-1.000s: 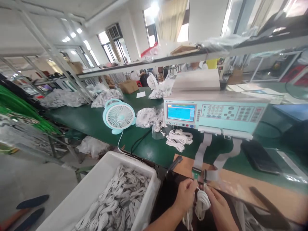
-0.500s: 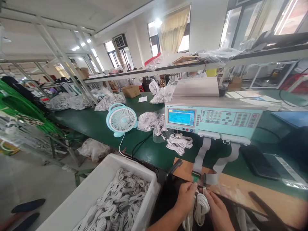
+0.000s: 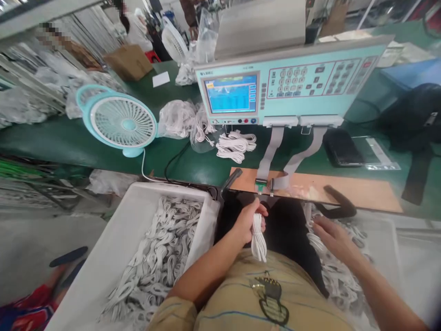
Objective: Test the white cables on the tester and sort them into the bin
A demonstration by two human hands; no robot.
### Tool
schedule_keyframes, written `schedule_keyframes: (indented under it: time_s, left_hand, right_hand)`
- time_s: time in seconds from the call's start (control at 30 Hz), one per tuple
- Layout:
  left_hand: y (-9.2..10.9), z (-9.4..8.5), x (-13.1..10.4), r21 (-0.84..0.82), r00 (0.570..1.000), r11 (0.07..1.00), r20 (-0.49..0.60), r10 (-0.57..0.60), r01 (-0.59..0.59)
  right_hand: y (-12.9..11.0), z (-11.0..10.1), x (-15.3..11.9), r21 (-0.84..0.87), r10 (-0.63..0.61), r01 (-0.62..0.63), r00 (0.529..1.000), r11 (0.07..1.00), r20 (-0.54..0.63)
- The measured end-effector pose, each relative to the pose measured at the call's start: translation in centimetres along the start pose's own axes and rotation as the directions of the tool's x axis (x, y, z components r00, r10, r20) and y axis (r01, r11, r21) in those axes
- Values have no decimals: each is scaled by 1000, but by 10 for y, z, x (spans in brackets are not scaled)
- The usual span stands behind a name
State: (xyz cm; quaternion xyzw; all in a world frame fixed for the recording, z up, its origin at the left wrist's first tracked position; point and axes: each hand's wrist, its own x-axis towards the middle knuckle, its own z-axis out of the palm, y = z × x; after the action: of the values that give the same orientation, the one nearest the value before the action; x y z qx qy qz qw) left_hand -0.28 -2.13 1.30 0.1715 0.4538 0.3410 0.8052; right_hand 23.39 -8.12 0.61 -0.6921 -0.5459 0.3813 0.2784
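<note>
A coiled white cable bundle (image 3: 258, 239) hangs from my left hand (image 3: 250, 220), whose fingers are wrapped round it above my lap. My right hand (image 3: 332, 234) is at the right, over a container of white cables (image 3: 344, 271); its fingertips are beside a bundle there, and whether they grip it is unclear. Ahead of my left hand, a small green connector board (image 3: 261, 185) lies at the end of a grey ribbon cable (image 3: 270, 154). Both ribbon cables run to the light blue tester (image 3: 292, 87), whose screen is lit.
At the left stands a white bin (image 3: 120, 216) heaped with cable bundles. The green table (image 3: 193, 165) bears a fan (image 3: 120, 119), bagged cables (image 3: 177, 118), loose bundles (image 3: 236, 146) and a black phone (image 3: 342, 147). A wooden board (image 3: 365, 188) lines its front edge.
The view has tilted down. My left hand has drawn back from the connectors with a bundle. My right hand has moved away to the container at the right.
</note>
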Motion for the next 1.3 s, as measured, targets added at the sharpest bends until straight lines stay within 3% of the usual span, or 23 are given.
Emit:
schedule_keyframes:
  time_s: [0.07,0.1,0.17,0.23,0.3,0.33,0.43,0.5,0.57,0.63,0.77,0.87,1.0,1.13,1.23,1.3]
  left_hand:
    - [-3,-3,4,-78,992,990,57,-116,121]
    - [-6,-4,7,-79,980,979,88,-181,188]
    - [-18,-2,14,-20,946,953,129,-298,303]
    - [-36,2,21,97,919,926,117,-376,366]
    - [-55,7,24,230,913,897,69,-401,376]
    - [-64,8,25,291,912,880,54,-406,375]
    - [-77,10,20,408,899,838,86,-429,361]
    - [-72,7,12,462,930,840,83,-359,284]
    - [-60,3,-1,547,987,832,59,-153,96]
    - [-45,-4,-18,628,993,772,112,31,-94]
    - [-30,-16,-48,745,958,612,274,83,-266]
    - [-32,-23,-52,834,959,472,244,145,-284]
    - [-25,-25,-44,854,936,398,250,250,-334]
    - [4,-14,-42,846,858,252,370,355,-469]
    - [25,-7,-42,827,805,109,493,330,-551]
    - [33,-5,-39,817,791,61,533,299,-573]
  right_hand:
    - [14,-12,-9,-319,-139,116,989,941,-52]
    - [14,-10,-14,-383,-225,202,974,901,-14]
    - [0,7,-25,-321,-410,445,895,836,173]
    - [-22,31,-32,-154,-575,656,733,739,364]
    - [-40,53,-34,-47,-663,767,582,640,471]
    - [-46,60,-34,-14,-677,792,531,610,510]
    - [-50,68,-31,55,-650,782,475,621,593]
    - [-46,64,-30,80,-624,745,489,663,609]
    - [-39,61,-30,78,-590,686,555,723,586]
    - [-31,62,-32,74,-552,616,639,785,536]
    - [-20,71,-36,166,-503,486,730,858,462]
    - [-23,79,-33,228,-437,373,792,899,427]
    - [-41,84,-14,244,-402,345,880,907,252]
    - [-54,86,14,160,-418,408,908,899,30]
    - [-56,88,29,167,-379,385,923,908,-68]
    - [-55,88,34,209,-345,357,934,910,-92]
